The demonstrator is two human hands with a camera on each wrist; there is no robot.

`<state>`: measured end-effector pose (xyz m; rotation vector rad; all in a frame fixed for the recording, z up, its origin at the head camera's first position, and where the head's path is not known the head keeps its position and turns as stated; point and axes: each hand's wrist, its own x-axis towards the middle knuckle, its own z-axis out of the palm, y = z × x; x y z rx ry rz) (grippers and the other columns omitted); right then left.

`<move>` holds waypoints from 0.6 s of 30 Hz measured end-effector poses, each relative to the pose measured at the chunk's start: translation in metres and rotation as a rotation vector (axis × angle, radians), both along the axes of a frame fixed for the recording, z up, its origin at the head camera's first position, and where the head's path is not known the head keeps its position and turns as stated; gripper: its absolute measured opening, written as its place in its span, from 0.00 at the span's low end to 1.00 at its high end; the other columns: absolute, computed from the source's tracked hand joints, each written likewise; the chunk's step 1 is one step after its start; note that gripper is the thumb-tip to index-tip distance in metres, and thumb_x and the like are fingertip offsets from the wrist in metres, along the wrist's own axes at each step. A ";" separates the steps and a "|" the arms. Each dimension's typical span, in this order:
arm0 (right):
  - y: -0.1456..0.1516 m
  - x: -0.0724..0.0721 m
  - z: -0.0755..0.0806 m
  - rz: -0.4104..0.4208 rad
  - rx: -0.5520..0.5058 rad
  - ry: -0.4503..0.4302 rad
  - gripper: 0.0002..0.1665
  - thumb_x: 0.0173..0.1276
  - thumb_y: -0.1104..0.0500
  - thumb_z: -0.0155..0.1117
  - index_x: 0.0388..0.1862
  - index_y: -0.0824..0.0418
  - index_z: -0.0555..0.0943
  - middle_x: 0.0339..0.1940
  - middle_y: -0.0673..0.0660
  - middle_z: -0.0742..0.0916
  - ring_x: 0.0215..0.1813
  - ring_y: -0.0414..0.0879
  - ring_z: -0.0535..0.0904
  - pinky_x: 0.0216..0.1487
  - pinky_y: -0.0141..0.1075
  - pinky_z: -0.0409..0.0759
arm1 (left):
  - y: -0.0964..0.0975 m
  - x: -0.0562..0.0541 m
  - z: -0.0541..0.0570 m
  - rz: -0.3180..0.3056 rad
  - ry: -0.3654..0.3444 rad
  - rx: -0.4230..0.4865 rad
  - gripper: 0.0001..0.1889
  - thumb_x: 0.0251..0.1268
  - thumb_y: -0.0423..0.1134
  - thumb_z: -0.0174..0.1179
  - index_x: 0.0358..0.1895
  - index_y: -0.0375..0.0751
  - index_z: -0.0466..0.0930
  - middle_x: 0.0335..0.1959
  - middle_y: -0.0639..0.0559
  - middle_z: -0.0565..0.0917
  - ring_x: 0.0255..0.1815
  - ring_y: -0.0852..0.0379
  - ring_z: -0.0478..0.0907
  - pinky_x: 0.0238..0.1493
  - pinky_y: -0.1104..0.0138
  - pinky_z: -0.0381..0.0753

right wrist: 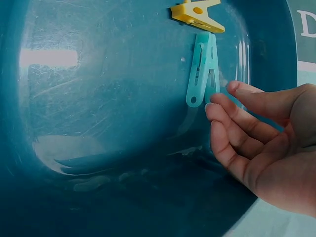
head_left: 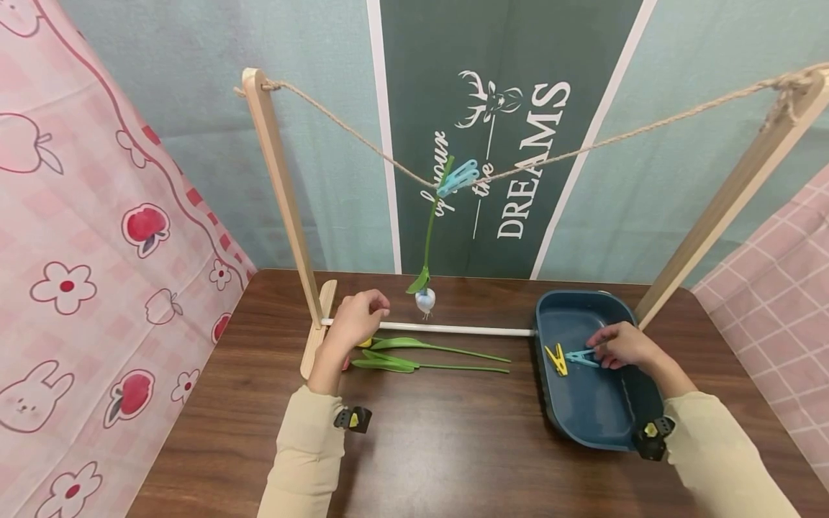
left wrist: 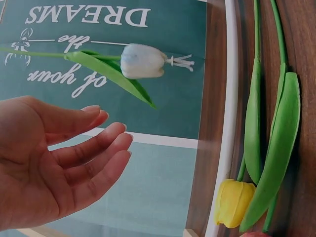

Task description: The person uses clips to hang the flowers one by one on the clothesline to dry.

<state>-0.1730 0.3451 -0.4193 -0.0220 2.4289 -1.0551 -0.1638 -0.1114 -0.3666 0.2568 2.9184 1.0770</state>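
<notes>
My left hand [head_left: 358, 316] hovers above the left end of the white bar, fingers loosely bent and holding nothing. Beneath it on the table lie a yellow tulip [left wrist: 235, 203] and a second tulip whose red bloom [left wrist: 256, 234] is mostly hidden. A white tulip [head_left: 425, 300] hangs bloom down from the rope [head_left: 363, 140], pinned by a light blue clothespin [head_left: 458, 178]. My right hand [head_left: 623, 345] is inside the dark blue basin [head_left: 550, 403], fingertips beside the legs of another light blue clothespin [right wrist: 201, 71]. Thumb and fingers stay apart. A yellow clothespin [right wrist: 198, 15] lies beside that one.
Two wooden posts, the left post [head_left: 281, 194] and the right post [head_left: 732, 194], carry the sagging rope. A white bar [head_left: 453, 329] runs low between them to the basin. Behind hangs a green printed cloth [head_left: 414, 86]; pink curtain [head_left: 97, 288] flanks the left side.
</notes>
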 end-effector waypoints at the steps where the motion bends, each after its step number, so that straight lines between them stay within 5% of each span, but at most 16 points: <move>1: 0.000 0.000 0.000 0.002 0.002 -0.001 0.12 0.59 0.72 0.54 0.40 0.81 0.74 0.22 0.55 0.82 0.23 0.46 0.77 0.24 0.37 0.77 | 0.000 0.000 0.000 -0.001 -0.002 0.001 0.04 0.60 0.33 0.58 0.35 0.38 0.79 0.25 0.50 0.79 0.28 0.53 0.73 0.34 0.60 0.71; 18: -0.001 0.001 -0.001 0.022 0.030 0.009 0.12 0.59 0.72 0.52 0.40 0.82 0.74 0.24 0.57 0.82 0.24 0.45 0.77 0.25 0.37 0.77 | -0.003 0.000 -0.004 -0.005 0.005 -0.005 0.03 0.59 0.33 0.58 0.35 0.38 0.79 0.27 0.49 0.81 0.30 0.52 0.76 0.35 0.59 0.72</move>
